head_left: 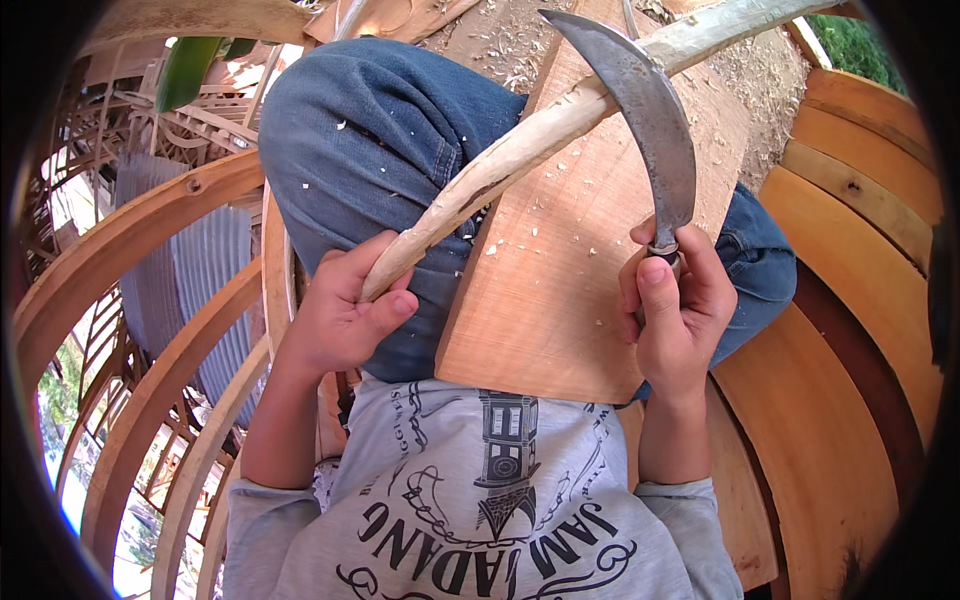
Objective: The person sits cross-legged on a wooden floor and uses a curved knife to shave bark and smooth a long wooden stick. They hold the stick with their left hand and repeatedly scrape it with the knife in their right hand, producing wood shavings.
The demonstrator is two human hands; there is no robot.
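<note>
My left hand (350, 305) is closed round the near end of a long, pale, peeled wooden stick (520, 150). The stick slants up to the right across a wide wooden board (560, 290) resting over my lap. In my right hand (680, 300) is the dark handle of a sickle (668, 140), its curved grey blade rising and bending to the left. Near its upper half, the blade crosses over the stick in this view; whether the two touch, I cannot tell. Small pale shavings lie on the board and on my jeans (370, 150).
Curved wooden ribs (140, 230) run along the left, with a grey corrugated sheet (205, 290) behind them. Wide curved planks (830, 400) line the right side. Wood shavings litter the ground (480, 50) beyond my knees, and a green leaf (187, 72) hangs at the upper left.
</note>
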